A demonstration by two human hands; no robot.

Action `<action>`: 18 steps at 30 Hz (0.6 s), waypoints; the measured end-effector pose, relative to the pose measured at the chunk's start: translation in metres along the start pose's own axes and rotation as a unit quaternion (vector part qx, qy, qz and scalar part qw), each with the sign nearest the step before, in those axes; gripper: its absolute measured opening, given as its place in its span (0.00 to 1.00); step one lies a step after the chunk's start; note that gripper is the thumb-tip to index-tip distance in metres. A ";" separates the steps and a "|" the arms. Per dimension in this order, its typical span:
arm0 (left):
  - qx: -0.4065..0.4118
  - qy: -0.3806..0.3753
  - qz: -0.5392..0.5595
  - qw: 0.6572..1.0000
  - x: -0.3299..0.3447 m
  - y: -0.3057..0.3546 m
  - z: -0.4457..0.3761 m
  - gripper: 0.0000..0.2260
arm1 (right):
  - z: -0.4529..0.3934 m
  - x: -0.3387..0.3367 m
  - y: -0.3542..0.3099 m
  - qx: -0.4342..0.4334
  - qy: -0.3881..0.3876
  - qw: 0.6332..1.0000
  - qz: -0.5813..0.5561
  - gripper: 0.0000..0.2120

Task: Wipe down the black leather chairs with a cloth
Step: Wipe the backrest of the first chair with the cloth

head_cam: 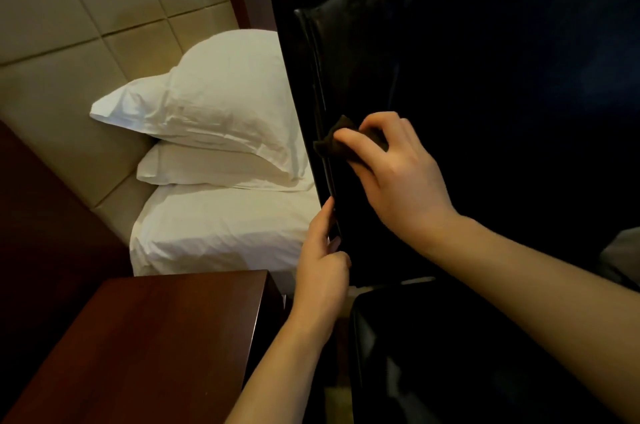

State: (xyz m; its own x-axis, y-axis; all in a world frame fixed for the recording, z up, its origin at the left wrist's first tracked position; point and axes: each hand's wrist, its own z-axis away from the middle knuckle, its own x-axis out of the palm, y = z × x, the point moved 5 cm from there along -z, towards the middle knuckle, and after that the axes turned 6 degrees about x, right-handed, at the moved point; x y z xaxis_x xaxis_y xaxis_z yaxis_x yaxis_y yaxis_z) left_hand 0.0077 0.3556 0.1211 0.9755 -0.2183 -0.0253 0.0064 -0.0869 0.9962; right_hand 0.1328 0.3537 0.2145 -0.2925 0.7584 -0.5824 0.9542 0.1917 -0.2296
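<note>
Beside a white-pillowed bed (221, 222), a dark cloth (334, 143) is pinched in the right hand (398, 174) against the black leather chair (450, 77) edge, which is gripped by the left hand (322, 267). Steady pressure along the seam piping is advised.

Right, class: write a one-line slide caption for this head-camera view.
Right hand presses dark cloth against black leather chair edge; left hand grips it.

Both hands curled in grips, left hand (320, 271) below right hand (398, 177).
</note>
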 end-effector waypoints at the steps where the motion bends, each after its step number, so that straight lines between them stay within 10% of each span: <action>1: -0.001 -0.008 -0.003 1.000 -0.002 0.000 -0.002 0.40 | 0.003 0.007 0.000 0.000 0.004 1.000 0.000 0.20; 14: -0.050 -0.033 -0.026 0.998 0.003 -0.049 0.016 0.34 | 0.131 0.076 0.034 -0.117 -0.103 0.987 0.035 0.38; 18: -0.107 0.006 -0.017 0.994 0.008 -0.085 0.012 0.36 | 0.183 0.104 0.063 0.007 -0.189 0.981 0.030 0.36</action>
State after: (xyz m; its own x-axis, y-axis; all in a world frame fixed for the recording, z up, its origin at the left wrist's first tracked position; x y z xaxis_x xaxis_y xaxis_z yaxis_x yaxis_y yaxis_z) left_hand 0.0121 0.3497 0.0349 0.9764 -0.2079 -0.0586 0.0840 0.1155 0.9898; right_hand 0.1508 0.3304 -0.0035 -0.2398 0.4820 -0.8427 0.9705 0.1430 -0.1943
